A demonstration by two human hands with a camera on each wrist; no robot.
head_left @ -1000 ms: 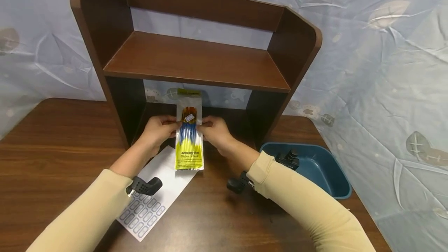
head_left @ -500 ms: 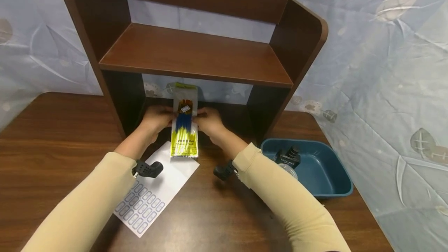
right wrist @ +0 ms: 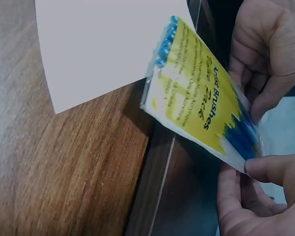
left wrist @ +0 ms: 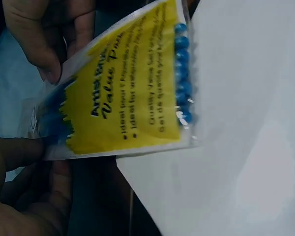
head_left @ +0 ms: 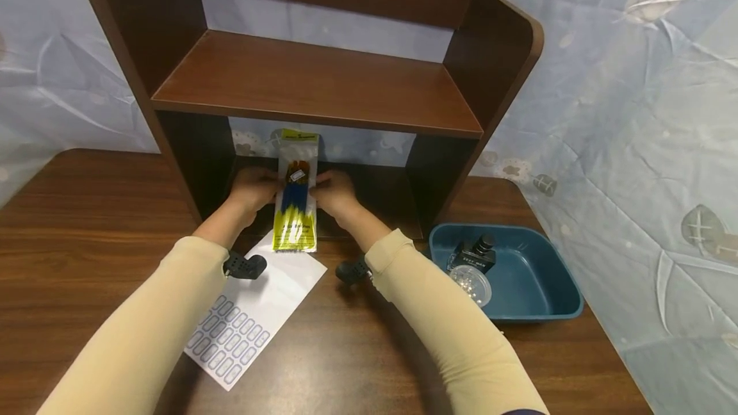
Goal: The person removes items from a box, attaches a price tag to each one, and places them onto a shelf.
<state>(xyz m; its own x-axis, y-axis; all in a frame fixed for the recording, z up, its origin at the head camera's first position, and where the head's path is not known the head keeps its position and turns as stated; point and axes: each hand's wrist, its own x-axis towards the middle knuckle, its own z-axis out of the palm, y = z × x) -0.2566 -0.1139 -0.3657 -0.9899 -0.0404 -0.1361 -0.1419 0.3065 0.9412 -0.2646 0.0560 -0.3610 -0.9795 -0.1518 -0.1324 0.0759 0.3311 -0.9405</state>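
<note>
A clear packet of artist brushes (head_left: 295, 200), yellow-printed at its lower end, stands tilted at the front of the shelf's lower compartment. My left hand (head_left: 252, 191) pinches its left edge, thumb on the front and fingers behind. On the opposite edge my right hand (head_left: 334, 196) grips it the same way. A small white label sticker (head_left: 297, 175) sits on the packet's front. Blue brush handle ends (left wrist: 182, 73) show at the packet's bottom in the left wrist view. A white sheet of printed labels (head_left: 230, 338) lies on the table, its upper corner just below the packet.
The brown two-tier shelf (head_left: 317, 85) stands at the back of the wooden table (head_left: 357, 351). To the right, a blue basin (head_left: 567, 274) holds a black box (head_left: 475, 255) and a clear round container (head_left: 471, 284) with small pieces inside.
Both hands have carried the brush packet slightly forward toward the lower compartment. The head view has shifted, and the round container in the basin has come into sight from behind the right sleeve.
</note>
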